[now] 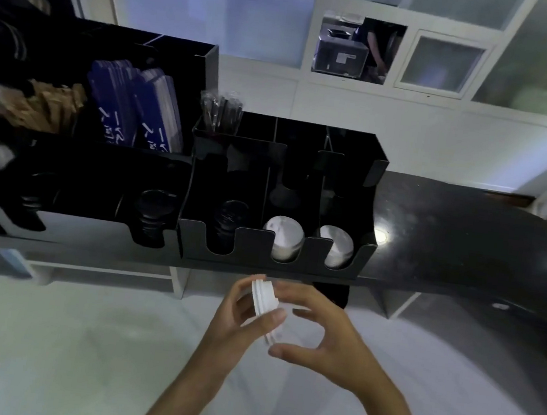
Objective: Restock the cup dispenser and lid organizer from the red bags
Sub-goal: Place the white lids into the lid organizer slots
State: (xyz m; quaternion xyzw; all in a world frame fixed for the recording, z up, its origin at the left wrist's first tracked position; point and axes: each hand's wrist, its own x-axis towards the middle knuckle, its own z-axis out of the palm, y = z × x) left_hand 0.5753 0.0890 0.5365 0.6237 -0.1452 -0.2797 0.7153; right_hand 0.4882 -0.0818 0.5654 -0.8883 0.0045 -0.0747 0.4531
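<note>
Both hands, left (238,316) and right (324,341), grip ridged white lids (265,304) below the counter edge (427,288). The glossy black organizer (192,242) sits above.

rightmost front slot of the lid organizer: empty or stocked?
Stocked. White lids show through the U-cutout of the lid organizer's rightmost front slot; the count isn't readable.
</note>
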